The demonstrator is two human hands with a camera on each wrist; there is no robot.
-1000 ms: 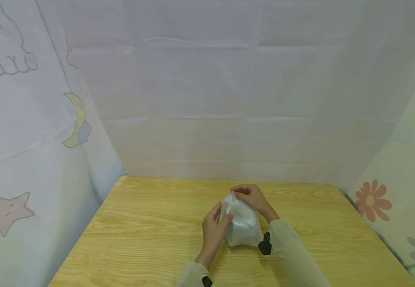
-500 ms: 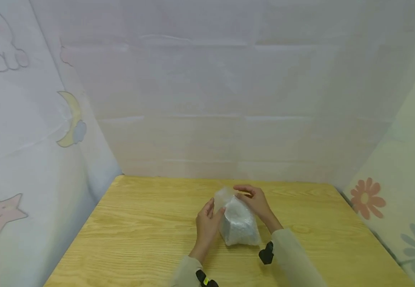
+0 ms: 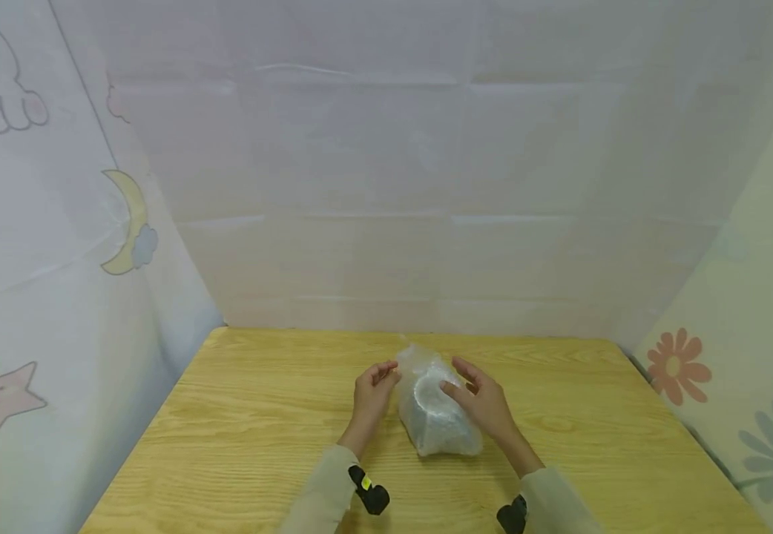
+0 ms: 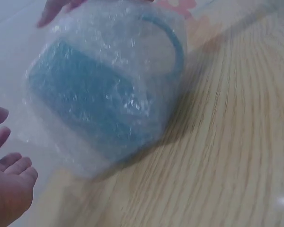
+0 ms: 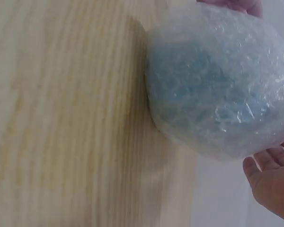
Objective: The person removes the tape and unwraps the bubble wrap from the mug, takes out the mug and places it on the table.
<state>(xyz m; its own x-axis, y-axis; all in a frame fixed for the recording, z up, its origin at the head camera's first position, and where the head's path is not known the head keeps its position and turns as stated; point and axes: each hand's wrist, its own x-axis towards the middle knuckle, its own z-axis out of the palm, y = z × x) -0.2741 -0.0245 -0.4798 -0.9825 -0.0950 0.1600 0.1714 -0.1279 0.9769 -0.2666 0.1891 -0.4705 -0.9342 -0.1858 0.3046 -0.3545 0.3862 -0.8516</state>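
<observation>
A bubble wrap bag [image 3: 440, 415] stands on the table between the hands, its loose top flap pointing up. Through the plastic in the left wrist view shows a blue mug-like thing [image 4: 92, 92] with a curved loop like a handle. To the bag's left is my left hand [image 3: 373, 397], its fingers lightly bent and apart from the wrap in the left wrist view [image 4: 12, 184]. My right hand [image 3: 487, 400] lies along the right side, fingers spread and thumb over the wrap. Whether that thumb presses on it cannot be told.
The wooden table [image 3: 280, 415] spreads out on both sides of the bag. Behind it hangs a pale cloth backdrop [image 3: 360, 259]. Printed side cloths with a moon [image 3: 129, 222] and a red flower [image 3: 673, 367] border the left and right.
Both hands were at the bag's top flap; the right has let go and come down its right side, the left has drawn away leftward. The flap now stands freely upward.
</observation>
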